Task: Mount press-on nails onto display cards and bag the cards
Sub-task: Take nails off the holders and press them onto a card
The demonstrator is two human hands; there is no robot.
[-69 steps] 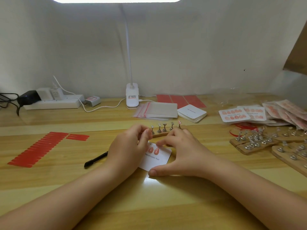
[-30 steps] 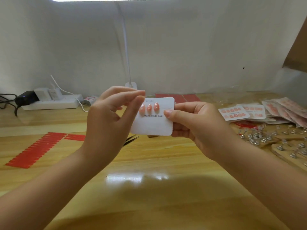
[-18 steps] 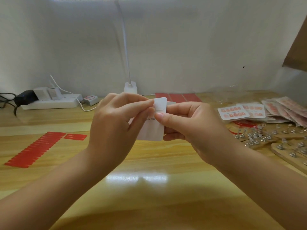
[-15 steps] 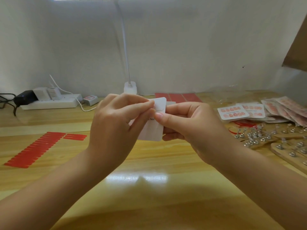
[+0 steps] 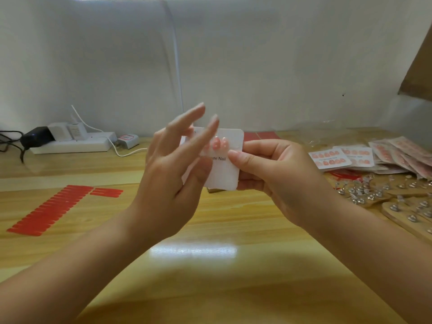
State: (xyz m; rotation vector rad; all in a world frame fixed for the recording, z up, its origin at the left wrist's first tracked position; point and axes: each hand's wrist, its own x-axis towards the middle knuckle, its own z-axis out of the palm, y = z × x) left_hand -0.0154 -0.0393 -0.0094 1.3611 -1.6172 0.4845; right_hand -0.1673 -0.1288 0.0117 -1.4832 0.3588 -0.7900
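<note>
Half a second ago both hands pinched the white card and hid its nails; now the left hand [image 5: 167, 183] has opened, its fingers [image 5: 187, 118] straight and spread in front of the card's left part, and the pink nails [image 5: 218, 144] show again. The left hand's grip is apart and holds nothing; whether it touches the card [image 5: 225, 171] cannot be told. The right hand [image 5: 278, 176] pinches the card's right edge, thumb on the front, fingers curled behind, holding it upright above the wooden surface [image 5: 210, 265]. Finished cards [image 5: 329, 157] lie to the right.
</note>
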